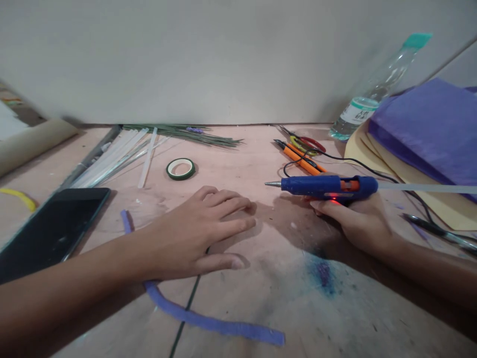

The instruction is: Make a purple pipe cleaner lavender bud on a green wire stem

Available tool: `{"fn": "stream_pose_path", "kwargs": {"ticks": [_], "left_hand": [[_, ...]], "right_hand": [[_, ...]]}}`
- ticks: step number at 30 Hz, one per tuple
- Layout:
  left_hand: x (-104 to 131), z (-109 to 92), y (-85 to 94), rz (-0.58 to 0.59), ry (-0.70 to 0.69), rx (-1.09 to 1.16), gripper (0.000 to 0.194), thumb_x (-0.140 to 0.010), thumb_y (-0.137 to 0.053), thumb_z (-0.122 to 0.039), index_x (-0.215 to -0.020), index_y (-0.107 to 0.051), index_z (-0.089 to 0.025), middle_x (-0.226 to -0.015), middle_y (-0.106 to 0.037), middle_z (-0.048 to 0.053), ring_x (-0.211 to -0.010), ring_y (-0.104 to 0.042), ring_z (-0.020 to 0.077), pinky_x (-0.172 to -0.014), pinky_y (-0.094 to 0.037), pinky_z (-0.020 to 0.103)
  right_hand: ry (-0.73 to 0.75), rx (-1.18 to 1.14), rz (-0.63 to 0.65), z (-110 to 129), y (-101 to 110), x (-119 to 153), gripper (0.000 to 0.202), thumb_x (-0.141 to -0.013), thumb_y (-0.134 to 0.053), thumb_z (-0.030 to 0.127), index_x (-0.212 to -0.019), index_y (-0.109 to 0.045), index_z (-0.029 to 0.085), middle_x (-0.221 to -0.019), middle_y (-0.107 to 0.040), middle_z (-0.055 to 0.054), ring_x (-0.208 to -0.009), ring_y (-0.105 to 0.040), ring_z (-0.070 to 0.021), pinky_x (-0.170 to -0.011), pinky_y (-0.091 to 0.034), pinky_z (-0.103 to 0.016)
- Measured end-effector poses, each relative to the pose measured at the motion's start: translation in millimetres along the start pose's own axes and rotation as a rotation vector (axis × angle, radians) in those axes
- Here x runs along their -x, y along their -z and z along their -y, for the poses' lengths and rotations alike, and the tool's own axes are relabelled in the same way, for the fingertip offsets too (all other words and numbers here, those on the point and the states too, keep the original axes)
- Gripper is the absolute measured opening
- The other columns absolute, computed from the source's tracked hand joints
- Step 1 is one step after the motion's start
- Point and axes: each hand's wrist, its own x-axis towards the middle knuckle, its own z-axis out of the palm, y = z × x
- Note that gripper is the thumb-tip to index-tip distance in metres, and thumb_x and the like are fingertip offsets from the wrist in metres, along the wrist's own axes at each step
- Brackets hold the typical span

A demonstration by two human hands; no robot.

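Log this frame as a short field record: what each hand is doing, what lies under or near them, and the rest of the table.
left hand: flat, palm down, on a purple paper strip and thin green wire
right hand: grips a blue glue gun, nozzle pointing left, red light on
near left: black phone, glue sticks, green tape roll
near right: orange cutters, purple paper stack, water bottle
surface: table

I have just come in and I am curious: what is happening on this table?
A person's right hand holds a blue hot glue gun, nozzle pointing left, with a red light glowing. The left hand lies flat on the pinkish wooden table, over a thin dark wire and a purple paper strip. A green tape roll lies behind.
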Motion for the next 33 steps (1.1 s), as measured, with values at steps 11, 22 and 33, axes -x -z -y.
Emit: {"fn": "stream_pose_path", "kwargs": {"ticks": [11,22,33], "left_hand": [[0.3,3.0,1.4,-0.044,-0.075,0.078,0.063,-0.108,-0.058,-0.067,-0.154,-0.065,-0.024,-0.164,-0.06,0.021,-0.147,-0.057,0.0429,-0.119,-0.036,0.06],[1.1,0.1,2.0,-0.167,-0.195,0.001,0.05,-0.112,-0.058,-0.044,-0.148,-0.066,-0.011,-0.153,-0.072,0.02,-0.144,-0.064,0.0352,-0.114,-0.035,0.049],[2.2,-2.8,5.4,-0.198,-0.195,-0.008,0.038,-0.11,-0.054,-0.026,-0.145,-0.066,-0.016,-0.148,-0.077,0.014,-0.132,-0.07,0.0311,-0.109,-0.043,0.046]], "right_hand": [[-0.018,0.02,-0.047,7.0,0.1,-0.2,0.009,-0.074,-0.082,0.03,-0.082,-0.086,0.029,-0.085,-0.088,-0.001,-0.085,-0.086,-0.031,-0.084,-0.072,-0.043],[-0.105,-0.012,-0.029,2.7,0.1,0.8,0.015,-0.073,-0.083,0.033,-0.086,-0.088,0.028,-0.089,-0.09,-0.003,-0.083,-0.086,-0.0312,-0.078,-0.071,-0.041],[-0.035,0.005,-0.005,6.0,0.1,-0.5,0.008,-0.076,-0.079,0.027,-0.079,-0.086,0.028,-0.082,-0.088,0.0,-0.078,-0.086,-0.0279,-0.074,-0.071,-0.036]]}}
